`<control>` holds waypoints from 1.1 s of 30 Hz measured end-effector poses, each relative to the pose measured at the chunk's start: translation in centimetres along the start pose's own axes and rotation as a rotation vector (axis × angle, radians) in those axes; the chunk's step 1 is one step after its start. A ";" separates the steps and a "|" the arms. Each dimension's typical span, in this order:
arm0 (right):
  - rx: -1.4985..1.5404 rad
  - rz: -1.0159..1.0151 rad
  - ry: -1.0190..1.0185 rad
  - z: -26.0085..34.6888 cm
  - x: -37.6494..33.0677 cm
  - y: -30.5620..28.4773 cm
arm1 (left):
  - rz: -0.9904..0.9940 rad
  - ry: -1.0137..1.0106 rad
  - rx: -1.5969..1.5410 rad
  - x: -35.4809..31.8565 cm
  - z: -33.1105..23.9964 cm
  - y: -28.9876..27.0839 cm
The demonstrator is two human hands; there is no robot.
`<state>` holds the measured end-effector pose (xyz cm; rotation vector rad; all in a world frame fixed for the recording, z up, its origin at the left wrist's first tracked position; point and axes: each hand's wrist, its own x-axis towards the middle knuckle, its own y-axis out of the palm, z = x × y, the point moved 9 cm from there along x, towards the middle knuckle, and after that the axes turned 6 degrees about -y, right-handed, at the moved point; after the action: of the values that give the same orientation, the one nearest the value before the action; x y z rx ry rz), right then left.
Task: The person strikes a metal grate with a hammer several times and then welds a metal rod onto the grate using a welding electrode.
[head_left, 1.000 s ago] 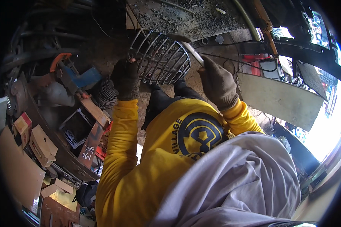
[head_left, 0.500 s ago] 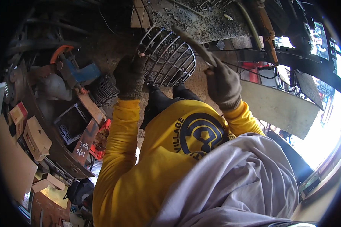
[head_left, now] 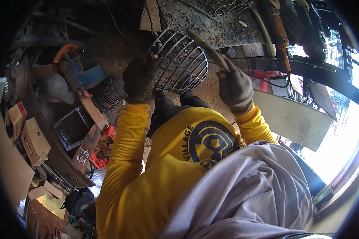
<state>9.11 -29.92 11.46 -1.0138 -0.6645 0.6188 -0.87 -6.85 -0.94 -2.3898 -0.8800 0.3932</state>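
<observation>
My left hand [head_left: 139,81], in a dark work glove, is closed on the left edge of a curved metal wire cage [head_left: 183,59]. The cage is made of parallel rods inside a rounded rim, tilted in front of my knees. My gloved right hand [head_left: 236,85] grips a long, narrow brownish bar [head_left: 207,49] by its lower end. Its far end points up and left, over the cage's upper rim; whether they touch I cannot tell. The fingers of my left hand are partly hidden in shadow.
Beyond the cage stands a workbench [head_left: 223,30] covered in dark grit. A power tool [head_left: 282,44] hangs at its right. To the right lies a pale board [head_left: 293,117]. At the left are a coil of wire [head_left: 111,95], a blue clamp-like tool [head_left: 81,73] and a red crate [head_left: 99,161].
The view has shifted slightly. The bar has changed angle a little over the cage, and my right hand is slightly lower. Both hands keep their grip.
</observation>
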 end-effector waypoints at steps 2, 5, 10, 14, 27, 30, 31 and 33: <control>-0.101 0.206 0.069 -1.1 0.2 2.1 | -0.041 0.025 -0.025 -0.2 0.4 0.0; 0.006 0.031 0.035 -0.5 0.0 0.5 | -0.108 0.114 -0.110 -0.2 -1.3 -0.8; 0.175 0.012 -0.014 2.2 1.4 -1.0 | -0.158 0.479 0.260 -1.3 -1.6 0.3; 0.081 0.104 0.036 -0.2 1.4 1.9 | -0.171 0.426 0.149 -1.0 -3.0 -0.6; 0.144 0.072 0.082 1.6 1.7 0.4 | -0.070 0.258 0.144 -0.6 -1.6 -0.1; 0.111 0.075 0.086 1.0 2.0 0.9 | -0.055 0.198 0.058 -0.5 -0.9 -0.1; 0.119 0.026 0.084 1.1 1.9 0.5 | -0.034 0.145 0.047 -0.2 -0.8 0.0; 0.106 0.026 0.053 1.1 2.2 0.4 | -0.046 0.101 -0.018 0.0 -0.7 -0.1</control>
<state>9.67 -27.52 11.99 -0.9383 -0.5663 0.6414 -0.62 -7.07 -0.28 -2.3785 -0.8941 0.2455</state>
